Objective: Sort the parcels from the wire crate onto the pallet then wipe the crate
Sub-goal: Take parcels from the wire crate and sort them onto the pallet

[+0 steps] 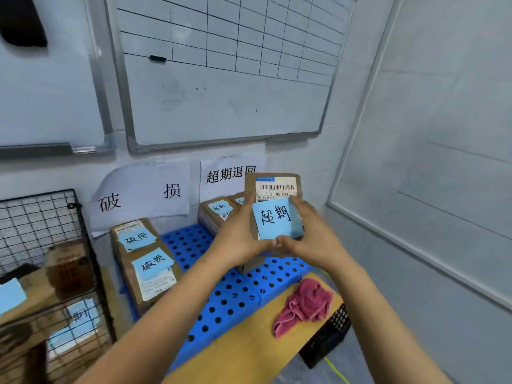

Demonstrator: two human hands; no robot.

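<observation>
Grip: left hand (241,239) and right hand (313,236), both curled round one brown parcel (277,187), thumbs meeting at its lower edge. The parcel is held upright above the far right corner of the blue pallet (221,295), blue note (277,218) on its face.
Noted parcels (144,259): stacked at the pallet's left edge.
Further parcels (216,214): far edge.
Pink cloth (304,303): on the yellow board (249,356), beside the pallet's near right edge.
Wire crate (41,217): left of the pallet, parcels inside.
</observation>
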